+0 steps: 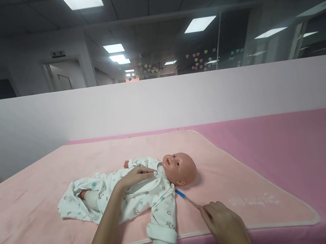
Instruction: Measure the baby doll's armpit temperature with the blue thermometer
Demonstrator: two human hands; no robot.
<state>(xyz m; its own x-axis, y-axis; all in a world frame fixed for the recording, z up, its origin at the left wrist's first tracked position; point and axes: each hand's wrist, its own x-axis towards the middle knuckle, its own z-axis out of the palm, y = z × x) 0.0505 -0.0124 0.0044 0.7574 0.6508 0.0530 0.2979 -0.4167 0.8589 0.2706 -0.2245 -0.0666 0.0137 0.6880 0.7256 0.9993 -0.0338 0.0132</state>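
A baby doll [181, 169] lies on its back with its head to the right, dressed in a white printed gown [134, 210]. My left hand [137, 175] rests flat across the doll's chest, its fingers stretched toward the collar. Down at the right, my right hand [222, 222] pinches one end of a slim thermometer [190, 201] between thumb and fingers. The thermometer's blue end points at the doll's near shoulder, just below the neck; whether it touches the gown I cannot tell. The doll's near arm [164, 226] reaches over the front edge.
A peach mat [49, 170] with a white border lies under the doll, on a pink-covered table [321, 154]. Behind it stands a low white wall [178, 100] topped by a glass window. My lap shows below the front edge.
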